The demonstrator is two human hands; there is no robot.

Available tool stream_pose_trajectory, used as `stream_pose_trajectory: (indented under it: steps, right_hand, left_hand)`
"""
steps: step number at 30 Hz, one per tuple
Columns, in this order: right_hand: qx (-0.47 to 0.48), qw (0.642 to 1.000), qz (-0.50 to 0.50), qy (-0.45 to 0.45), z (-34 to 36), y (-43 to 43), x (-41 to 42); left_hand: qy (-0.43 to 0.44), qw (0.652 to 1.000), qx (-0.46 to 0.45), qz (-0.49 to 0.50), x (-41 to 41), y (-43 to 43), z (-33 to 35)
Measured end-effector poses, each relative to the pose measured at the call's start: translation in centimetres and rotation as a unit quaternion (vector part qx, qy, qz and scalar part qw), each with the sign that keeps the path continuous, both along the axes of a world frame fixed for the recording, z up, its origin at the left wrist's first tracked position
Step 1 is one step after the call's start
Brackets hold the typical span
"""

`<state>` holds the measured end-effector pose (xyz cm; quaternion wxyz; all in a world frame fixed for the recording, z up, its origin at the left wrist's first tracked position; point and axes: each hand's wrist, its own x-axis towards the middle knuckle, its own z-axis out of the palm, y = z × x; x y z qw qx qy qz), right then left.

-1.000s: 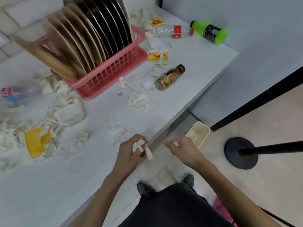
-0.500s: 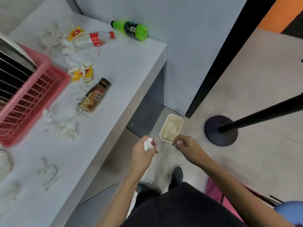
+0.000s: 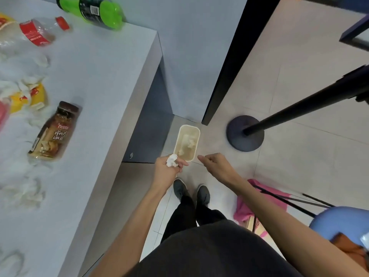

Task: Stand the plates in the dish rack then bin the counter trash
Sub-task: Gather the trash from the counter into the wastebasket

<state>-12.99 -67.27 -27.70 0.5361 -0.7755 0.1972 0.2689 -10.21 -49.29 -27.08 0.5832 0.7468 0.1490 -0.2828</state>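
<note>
Now, left hand [image 3: 167,170] clenched round crumpled tissue [image 3: 171,160], right hand [image 3: 215,164] loosely curled.

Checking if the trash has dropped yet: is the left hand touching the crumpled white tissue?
Touching. The head view shows the left hand gripping the crumpled white tissue, fingers curled round it, near the bin.

Crumpled white tissue [image 3: 171,159] in left hand [image 3: 167,170] beside cream floor bin [image 3: 189,126]
</note>
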Motion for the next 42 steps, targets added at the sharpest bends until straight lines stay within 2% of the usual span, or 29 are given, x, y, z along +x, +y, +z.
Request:
stream_pose_trajectory:
  steps: [3, 6, 10, 12, 15, 16, 20, 24, 27, 32, 37, 40, 42]
  right_hand:
    - [-0.006, 1.0, -0.004, 0.003, -0.5, 0.7, 0.6]
    - [-0.013, 1.0, -0.018, 0.008, -1.8, 1.3, 1.4]
    - [0.017, 0.996, -0.081, 0.028, -5.0, 1.6, 2.5]
    - [0.035, 0.993, -0.114, 0.026, -7.4, 1.4, 3.0]
    - [0.046, 0.99, -0.133, 0.021, -11.7, 0.8, 4.2]
    - [0.045, 0.989, -0.135, 0.025, -13.5, 0.6, 4.6]
    - [0.053, 0.984, -0.154, 0.07, -21.7, -0.4, 5.9]
    - [0.066, 0.971, -0.186, 0.132, -31.5, -1.3, 6.0]
    - [0.067, 0.97, -0.183, 0.143, -38.3, -1.9, 6.3]
    - [0.058, 0.977, -0.177, 0.105, -46.4, -3.1, 7.6]
    - [0.088, 0.978, -0.163, 0.096, -51.1, -3.9, 9.2]
    - [0.085, 0.983, -0.146, 0.076, -52.1, -4.2, 10.7]
    - [0.078, 0.986, -0.131, 0.062, -52.3, -4.2, 12.0]
  left_hand:
    - [0.048, 0.999, 0.013, -0.003, 1.3, 0.4, -1.1]
    - [0.117, 0.993, -0.017, 0.007, 2.9, 0.8, -2.9]
    - [0.208, 0.972, -0.08, 0.068, 4.6, 1.0, -6.4]
    - [0.225, 0.97, -0.057, 0.069, 5.3, 0.6, -8.5]
    - [0.191, 0.981, -0.002, 0.015, 6.4, 0.0, -12.8]
    - [0.182, 0.983, -0.015, 0.017, 6.7, -0.4, -14.5]
    - [0.139, 0.985, -0.056, 0.083, 7.2, -1.9, -22.7]
    - [0.05, 0.994, 0.012, 0.093, 8.3, -4.2, -32.8]
    - [0.021, 0.998, 0.047, 0.043, 9.1, -5.4, -41.0]
    - [0.0, 0.985, 0.141, -0.097, 10.0, -6.4, -54.5]
    - [-0.047, 0.933, 0.203, -0.294, 11.1, -6.9, -64.7]
    - [-0.011, 0.897, 0.234, -0.375, 11.3, -6.8, -68.7]
    - [0.02, 0.885, 0.239, -0.398, 11.2, -6.8, -69.5]
